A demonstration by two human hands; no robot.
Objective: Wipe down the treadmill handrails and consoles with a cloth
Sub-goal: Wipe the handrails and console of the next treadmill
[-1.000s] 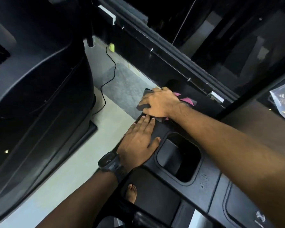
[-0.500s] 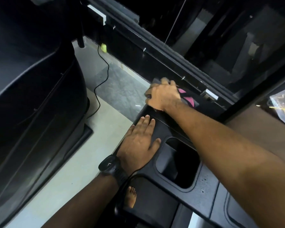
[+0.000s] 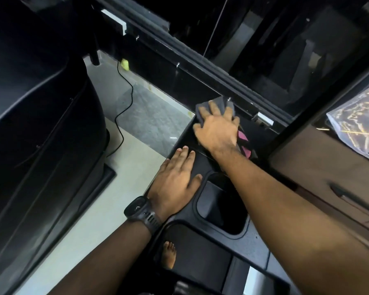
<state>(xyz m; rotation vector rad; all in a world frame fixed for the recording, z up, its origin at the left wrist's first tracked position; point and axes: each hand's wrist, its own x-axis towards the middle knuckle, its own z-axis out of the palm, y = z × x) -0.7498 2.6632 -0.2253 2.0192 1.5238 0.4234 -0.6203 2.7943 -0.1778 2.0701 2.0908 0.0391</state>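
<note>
1 cloth (image 3: 221, 104), dark grey w/ pink patches, lay at far-left corner of treadmill console (image 3: 202, 165), its far edge just below a black rail. R hand (image 3: 217, 129) pressed it flat, fingers spread wide, not gripping. L hand (image 3: 176, 177), also flat and wide, rested on console's left edge near R wrist; 1 watch (image 3: 141, 210) on the wrist. 1 cup recess (image 3: 222, 209) just beside L thumb. 1 bare foot (image 3: 168, 254) below. Left of console: strip of pale floor (image 3: 90, 213) w/ 1 cable (image 3: 124, 116), then 1 neighbouring machine (image 3: 41, 124).
</note>
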